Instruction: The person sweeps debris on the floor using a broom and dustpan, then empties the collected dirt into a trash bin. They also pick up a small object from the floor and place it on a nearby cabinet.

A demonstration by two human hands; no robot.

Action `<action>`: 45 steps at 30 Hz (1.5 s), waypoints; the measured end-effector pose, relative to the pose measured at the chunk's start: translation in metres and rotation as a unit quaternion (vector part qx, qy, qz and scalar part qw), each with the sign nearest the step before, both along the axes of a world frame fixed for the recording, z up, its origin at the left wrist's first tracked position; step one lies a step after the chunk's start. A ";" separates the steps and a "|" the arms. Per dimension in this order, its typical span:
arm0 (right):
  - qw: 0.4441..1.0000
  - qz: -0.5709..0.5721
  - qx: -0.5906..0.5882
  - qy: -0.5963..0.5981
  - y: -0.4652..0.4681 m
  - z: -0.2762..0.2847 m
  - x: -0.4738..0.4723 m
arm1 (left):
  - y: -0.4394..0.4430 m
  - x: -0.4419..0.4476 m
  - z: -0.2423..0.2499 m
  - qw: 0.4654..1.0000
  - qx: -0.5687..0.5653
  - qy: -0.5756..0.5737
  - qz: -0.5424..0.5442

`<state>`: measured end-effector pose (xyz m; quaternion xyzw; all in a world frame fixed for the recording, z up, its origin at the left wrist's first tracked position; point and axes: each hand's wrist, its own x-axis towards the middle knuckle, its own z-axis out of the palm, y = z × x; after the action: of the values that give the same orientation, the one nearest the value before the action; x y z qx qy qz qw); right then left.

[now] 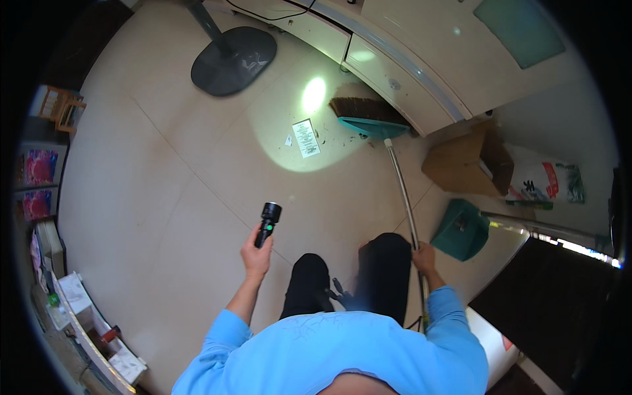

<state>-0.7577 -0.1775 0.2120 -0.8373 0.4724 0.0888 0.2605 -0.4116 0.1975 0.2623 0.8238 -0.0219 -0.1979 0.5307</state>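
Observation:
My left hand (pixel 256 254) grips a lit black flashlight (pixel 268 224), whose beam falls on the tiled floor ahead. In my right hand (pixel 423 257) is the metal handle (pixel 402 182) of a broom. The broom head (pixel 373 127), teal with brown bristles, lies on the floor against the front of the white cabinet (pixel 390 79). Left of it, inside the lit patch, are a printed paper slip (pixel 306 138), a small scrap of paper (pixel 288 140) and scattered dark debris (pixel 340 142). Part of the bristles reaches toward the cabinet's lower edge.
A green dustpan (pixel 459 231) with a metal handle rests at right, near an open cardboard box (pixel 461 163) and a white printed bag (pixel 548 177). The grey base of a stand (pixel 234 61) is at the upper left. Shelving (pixel 42 182) and an open drawer (pixel 98 326) line the left side.

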 end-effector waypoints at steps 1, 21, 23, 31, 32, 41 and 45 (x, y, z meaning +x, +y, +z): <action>1.000 -0.011 -0.008 -0.012 0.006 -0.011 0.002 | 0.003 -0.007 -0.001 1.000 0.019 0.005 0.012; 0.977 -0.143 -0.049 -0.148 -0.094 -0.161 0.178 | 0.008 -0.086 -0.034 0.979 0.075 -0.020 0.187; 0.975 -0.171 -0.031 -0.138 -0.119 -0.154 0.215 | 0.003 -0.084 -0.033 0.982 0.077 -0.022 0.173; 0.973 -0.199 0.042 -0.107 -0.141 -0.126 0.336 | -0.009 -0.075 -0.010 0.984 0.099 -0.045 0.138; 0.975 -0.194 0.062 -0.089 -0.142 -0.125 0.343 | -0.008 -0.075 -0.007 0.983 0.098 -0.046 0.146; 0.994 -0.067 0.076 0.027 -0.158 -0.128 0.262 | -0.002 -0.078 -0.005 0.977 0.120 -0.023 0.173; 0.992 -0.006 0.084 0.098 -0.118 -0.125 0.147 | -0.015 -0.068 -0.016 0.983 0.090 -0.041 0.155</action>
<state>-0.6107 -0.2956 0.0866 -0.7968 0.4918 0.2081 0.2827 -0.4798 0.1830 0.2460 0.8692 0.1023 -0.0809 0.4769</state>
